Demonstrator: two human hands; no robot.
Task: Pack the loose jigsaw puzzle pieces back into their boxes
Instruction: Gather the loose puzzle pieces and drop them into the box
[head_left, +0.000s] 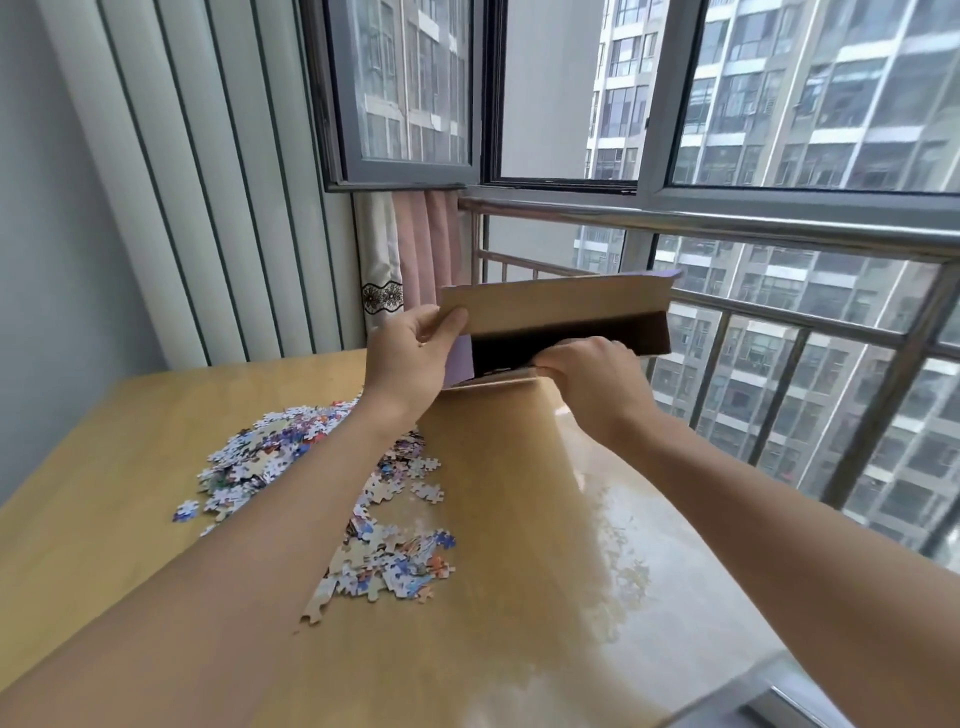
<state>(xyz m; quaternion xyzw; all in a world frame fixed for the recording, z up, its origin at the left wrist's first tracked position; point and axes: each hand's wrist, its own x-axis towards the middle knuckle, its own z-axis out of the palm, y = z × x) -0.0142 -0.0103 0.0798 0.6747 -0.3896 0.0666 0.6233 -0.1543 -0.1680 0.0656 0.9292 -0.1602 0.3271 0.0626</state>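
Above the heap of loose multicoloured jigsaw pieces (322, 483), the brown cardboard box (561, 312) is being pinched by the left hand (410, 358) and gripped by the right hand (597, 379), and is best opened wide.

No readable text, label or number anywhere.

Bright, flat daylight enters through the window (753, 104) at 1 o'clock. It throws a pale glare across the table (613, 519) toward 5 o'clock. Shadows are faint. Wide-angle distortion bows the wall panels and railing (727, 223) near the edges; focus is slightly soft overall.
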